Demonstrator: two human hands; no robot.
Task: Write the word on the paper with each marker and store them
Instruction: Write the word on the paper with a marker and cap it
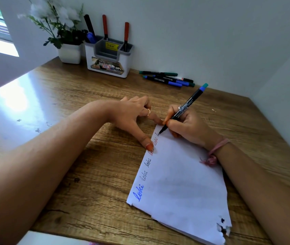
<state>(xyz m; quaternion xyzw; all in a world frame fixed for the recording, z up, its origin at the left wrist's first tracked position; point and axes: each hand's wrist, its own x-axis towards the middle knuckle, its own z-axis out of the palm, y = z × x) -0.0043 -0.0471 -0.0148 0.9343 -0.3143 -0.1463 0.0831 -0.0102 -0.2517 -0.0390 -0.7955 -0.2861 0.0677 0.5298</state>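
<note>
Head view: paper (pixel 179 174) flat on desk (pixel 80 174), left hand (pixel 131 117) spread, fingertips pinning top edge. Right hand (pixel 188 126) pinches marker (pixel 183 108), tip on sheet corner. Risk: running off edge, sheet slipping.

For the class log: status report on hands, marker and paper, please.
Right hand writing with black marker. Left hand pinning white paper sheet. Nothing in the way.

I count four markers (pixel 105 26) standing in the organizer (pixel 108 58) at the desk's (pixel 91 167) back edge, four markers (pixel 167 79) lying loose beside it, one marker (pixel 184 107) in hand, one paper (pixel 181 181), and one flower pot (pixel 69 53).
</note>
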